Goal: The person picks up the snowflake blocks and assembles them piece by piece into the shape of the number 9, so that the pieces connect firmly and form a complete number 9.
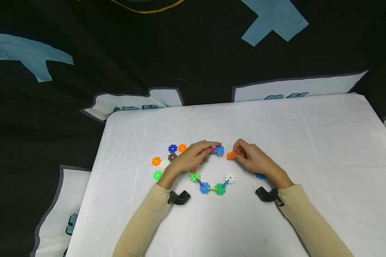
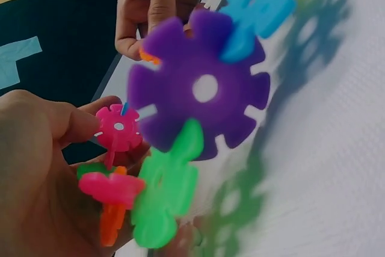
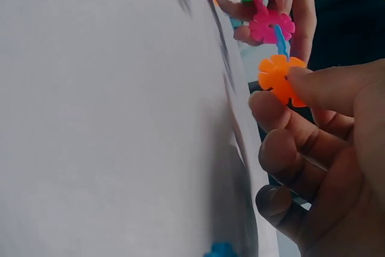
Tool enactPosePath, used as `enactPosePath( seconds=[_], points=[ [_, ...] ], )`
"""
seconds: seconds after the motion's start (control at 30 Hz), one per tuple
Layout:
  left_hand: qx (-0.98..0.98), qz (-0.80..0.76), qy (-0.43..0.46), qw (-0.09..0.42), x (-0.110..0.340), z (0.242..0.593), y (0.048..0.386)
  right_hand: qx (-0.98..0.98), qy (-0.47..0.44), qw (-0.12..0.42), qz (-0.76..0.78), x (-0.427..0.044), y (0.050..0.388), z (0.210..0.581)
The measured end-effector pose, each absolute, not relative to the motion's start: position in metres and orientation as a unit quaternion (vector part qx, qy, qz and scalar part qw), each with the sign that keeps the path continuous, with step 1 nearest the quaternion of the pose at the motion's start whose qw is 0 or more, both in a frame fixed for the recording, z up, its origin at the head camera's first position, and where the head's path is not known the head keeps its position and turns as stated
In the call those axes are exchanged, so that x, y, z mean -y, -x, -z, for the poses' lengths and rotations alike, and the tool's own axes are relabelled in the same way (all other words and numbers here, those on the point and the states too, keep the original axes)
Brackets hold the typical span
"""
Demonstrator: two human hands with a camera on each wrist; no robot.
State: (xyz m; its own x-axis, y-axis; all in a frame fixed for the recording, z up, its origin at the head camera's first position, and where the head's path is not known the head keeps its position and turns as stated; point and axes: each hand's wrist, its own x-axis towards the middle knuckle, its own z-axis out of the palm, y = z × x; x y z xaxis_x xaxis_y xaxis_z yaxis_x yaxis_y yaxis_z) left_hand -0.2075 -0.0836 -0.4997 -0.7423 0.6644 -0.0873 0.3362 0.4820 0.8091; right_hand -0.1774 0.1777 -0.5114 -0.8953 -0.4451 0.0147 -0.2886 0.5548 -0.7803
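Note:
Notched plastic snowflake discs are joined in a curved chain on the white table. My left hand [image 1: 193,155] grips the chain's far end by a pink disc [image 2: 118,127], beside which a light-blue disc [image 1: 219,150] stands edge-on to the right. Between thumb and forefinger, my right hand [image 1: 252,157] pinches an orange disc [image 3: 277,79], held just right of the blue one; a small gap shows between them from above. A purple disc [image 2: 171,94] and a green disc [image 2: 162,194] of the chain are large in the left wrist view. Its near end is a white disc [image 1: 230,178].
Loose discs lie left of my left hand, among them a dark-blue disc [image 1: 172,148], a brown disc [image 1: 172,157] and a green disc [image 1: 157,175]. Another blue disc [image 1: 260,176] is partly under my right wrist. A black cloth [image 1: 196,60] hangs behind the table [image 1: 308,142].

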Motion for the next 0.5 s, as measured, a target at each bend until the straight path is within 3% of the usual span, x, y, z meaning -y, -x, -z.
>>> enactPosePath(
  seconds=[0.5],
  points=[
    [-0.85,-0.378,-0.323,0.172,0.078,0.501,0.203,-0.875,0.229,0.024,0.425,-0.164,0.171,0.51]
  ],
)
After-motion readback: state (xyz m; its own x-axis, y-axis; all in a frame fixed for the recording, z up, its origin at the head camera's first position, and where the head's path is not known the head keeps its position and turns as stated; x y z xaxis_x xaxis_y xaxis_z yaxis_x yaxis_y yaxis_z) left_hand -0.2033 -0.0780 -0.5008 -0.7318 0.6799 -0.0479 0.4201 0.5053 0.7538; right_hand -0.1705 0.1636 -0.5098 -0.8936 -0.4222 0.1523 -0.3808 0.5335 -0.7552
